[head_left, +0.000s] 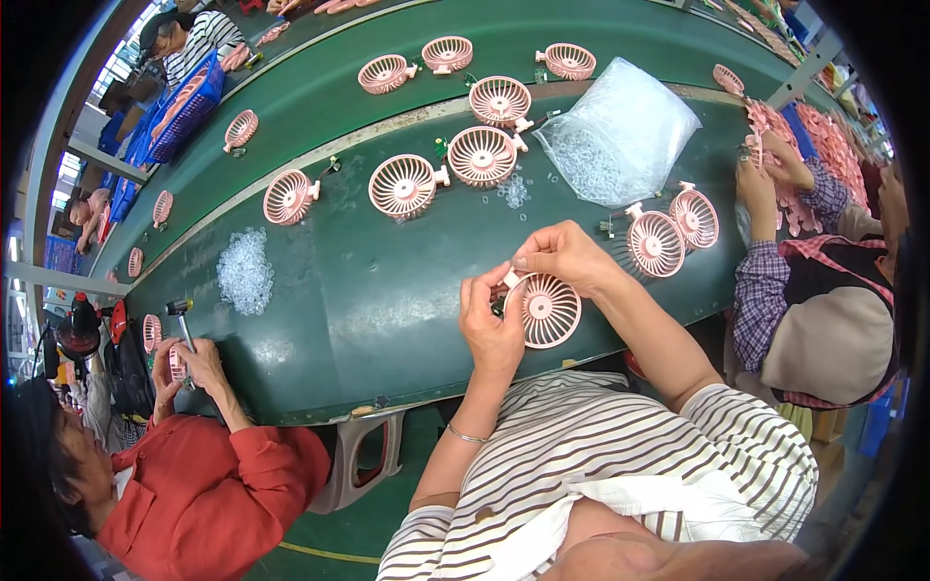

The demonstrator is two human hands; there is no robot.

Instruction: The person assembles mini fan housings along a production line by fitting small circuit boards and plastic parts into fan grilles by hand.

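Note:
A pink round slatted fan housing (pixel 550 312) is at the table's near edge, its grille facing up. My left hand (pixel 490 324) grips it by the short neck, with a small dark part showing between the fingers. My right hand (pixel 572 258) is closed in a pinch at the tip of that neck; whatever lies between thumb and finger is too small to make out. Beyond my hands, a small scatter of clear rings (pixel 514 191) lies beside another pink fan housing (pixel 481 156). Two more housings, one of them the near one (pixel 656 244), sit right of my right hand.
A clear plastic bag (pixel 630 136) of small rings lies at the far right. A ring pile (pixel 246 271) is on the left. More housings stand on the green table (pixel 387 310) and the belt (pixel 320 97) behind. Co-workers sit both sides; the left one holds a hammer (pixel 182 320).

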